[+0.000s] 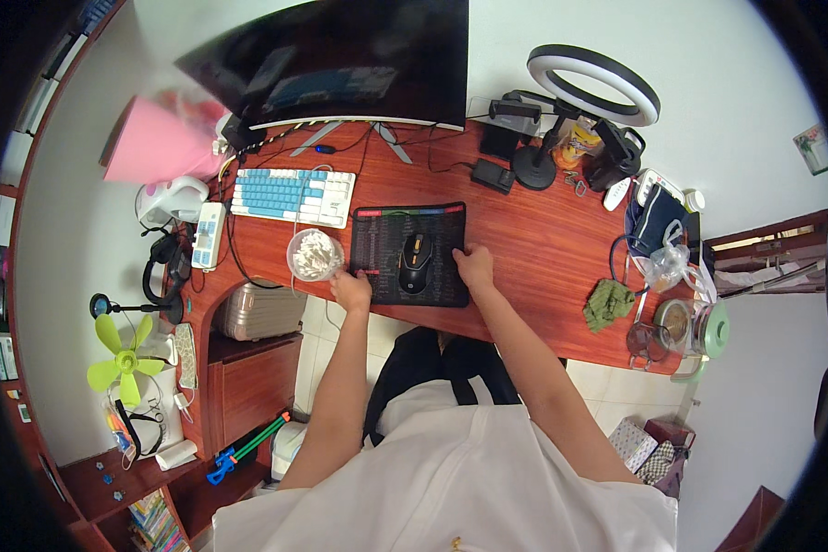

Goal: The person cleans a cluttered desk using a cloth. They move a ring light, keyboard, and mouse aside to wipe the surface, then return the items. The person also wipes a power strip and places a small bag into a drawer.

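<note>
A black mouse pad (379, 241) printed with small text lies on the red-brown wooden desk (524, 234), with a black computer mouse (415, 263) on it. My right hand (477, 268) grips the pad's right edge, thumb toward the pad. At the pad's left edge is my left hand (352, 290), its thumb over the border and its other fingers close against a round clear tub (291, 259). White cotton swabs (315, 254) fill that tub. Whether the left fingers pinch the pad is hard to make out.
Behind the pad are a white and blue keyboard (286, 196) and a large monitor (359, 62). A ring light (593, 83) stands at back right. Toward the right end lie a green cloth (608, 305), glasses (648, 343) and a glass jar (675, 323). A power strip (209, 234) sits left.
</note>
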